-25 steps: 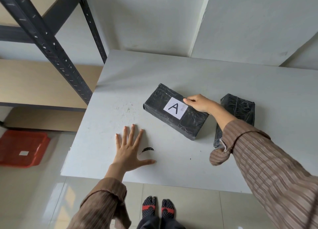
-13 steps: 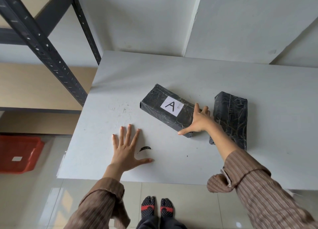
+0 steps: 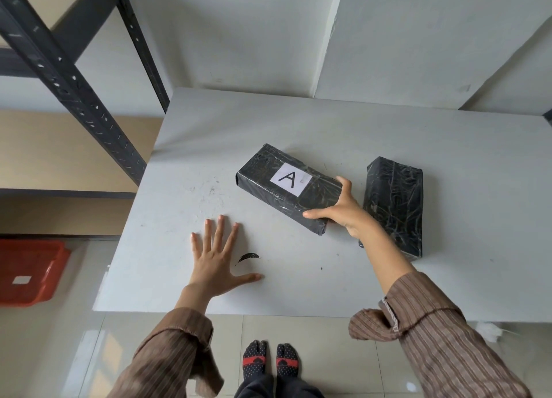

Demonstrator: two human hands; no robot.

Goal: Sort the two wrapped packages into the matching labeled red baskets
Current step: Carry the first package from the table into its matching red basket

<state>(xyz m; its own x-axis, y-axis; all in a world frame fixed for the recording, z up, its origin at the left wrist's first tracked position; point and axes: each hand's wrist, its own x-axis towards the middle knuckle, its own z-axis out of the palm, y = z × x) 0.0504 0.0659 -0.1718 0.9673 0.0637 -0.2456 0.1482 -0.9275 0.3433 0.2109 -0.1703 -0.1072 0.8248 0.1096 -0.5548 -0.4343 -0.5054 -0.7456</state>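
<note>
— Where are the two packages?

— Both lie on the grey tabletop (image 3: 388, 134). The package marked A (image 3: 268, 194) sits near the middle, angled, its white label (image 3: 291, 179) facing up. The second package (image 3: 394, 206), also in black wrap, lies just right of it with no label showing.

— And the hands?

— The right hand (image 3: 340, 212) is clamped on the near right end of the package marked A, thumb on the near side, fingers over the far edge. The left hand (image 3: 216, 263) lies flat and spread on the tabletop, holding nothing.

— Any basket?

— A red basket (image 3: 30, 273) sits on the floor at far left, beneath the shelf rack (image 3: 68, 78).
</note>
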